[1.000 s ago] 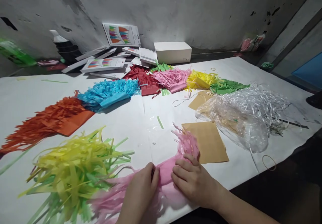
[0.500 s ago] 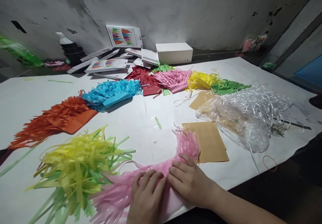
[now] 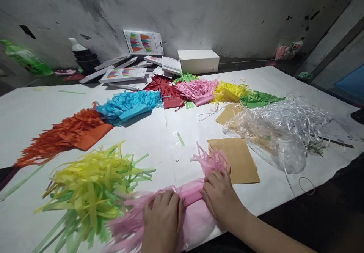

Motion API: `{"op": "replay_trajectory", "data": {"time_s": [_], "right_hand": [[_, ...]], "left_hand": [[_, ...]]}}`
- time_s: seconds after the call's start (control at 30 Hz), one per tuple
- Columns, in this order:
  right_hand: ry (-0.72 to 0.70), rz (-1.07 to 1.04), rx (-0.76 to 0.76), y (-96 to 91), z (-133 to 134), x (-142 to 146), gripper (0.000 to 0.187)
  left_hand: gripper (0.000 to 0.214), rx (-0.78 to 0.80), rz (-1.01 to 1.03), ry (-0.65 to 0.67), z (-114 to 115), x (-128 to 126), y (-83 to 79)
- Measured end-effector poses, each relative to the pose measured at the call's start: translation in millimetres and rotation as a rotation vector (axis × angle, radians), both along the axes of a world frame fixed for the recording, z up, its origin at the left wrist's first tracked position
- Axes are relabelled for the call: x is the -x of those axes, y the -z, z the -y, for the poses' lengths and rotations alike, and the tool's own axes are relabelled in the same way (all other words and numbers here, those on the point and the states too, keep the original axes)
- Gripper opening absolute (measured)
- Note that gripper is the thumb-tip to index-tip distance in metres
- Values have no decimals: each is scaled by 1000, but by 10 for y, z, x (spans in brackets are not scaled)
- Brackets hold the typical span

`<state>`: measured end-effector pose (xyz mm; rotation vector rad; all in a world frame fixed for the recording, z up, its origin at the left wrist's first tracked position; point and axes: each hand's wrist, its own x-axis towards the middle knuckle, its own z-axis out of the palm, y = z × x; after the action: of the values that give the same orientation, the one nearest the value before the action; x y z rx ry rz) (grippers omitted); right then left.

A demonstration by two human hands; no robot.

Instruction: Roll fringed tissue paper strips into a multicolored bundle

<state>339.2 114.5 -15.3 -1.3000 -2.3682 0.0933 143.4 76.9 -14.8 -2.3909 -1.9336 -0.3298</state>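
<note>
Pink fringed tissue paper (image 3: 193, 192) lies at the table's near edge, its cut strips spreading out to the left and at the far right end. A folded band runs across its middle. My left hand (image 3: 163, 217) has its fingers curled over the band's left part. Farther right, my right hand (image 3: 220, 198) grips the same band, fingers bent over it, just below the upright pink strips. To the left of my left hand sits a loose heap of yellow and green tissue strips (image 3: 91, 184). Brown paper sheets (image 3: 236, 162) lie just beyond my right hand.
Orange (image 3: 91, 131), blue (image 3: 127, 107), red, pink, yellow and green tissue tassels curve across the white-covered table. At right are a clear plastic bag (image 3: 273, 143) and silver tinsel (image 3: 301, 116). Printed packages (image 3: 123, 74) and a white box (image 3: 199, 61) stand by the wall.
My hands have moved apart, the right one shifting right and slightly away from me. More of the pink folded band now shows between them. The camera view has shifted slightly.
</note>
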Motion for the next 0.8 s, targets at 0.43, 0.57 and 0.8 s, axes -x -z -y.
{"op": "replay_trajectory", "data": {"time_s": [0.43, 0.57, 0.8], "right_hand": [[-320, 79, -212, -19, 2, 2, 22], [-287, 54, -242, 64, -10, 20, 30], [-341, 12, -155, -19, 33, 63, 19]], "left_hand": [[33, 133, -94, -90, -164, -78, -126], [18, -143, 25, 2, -74, -8, -71], [21, -274, 306, 247, 40, 20, 53]]}}
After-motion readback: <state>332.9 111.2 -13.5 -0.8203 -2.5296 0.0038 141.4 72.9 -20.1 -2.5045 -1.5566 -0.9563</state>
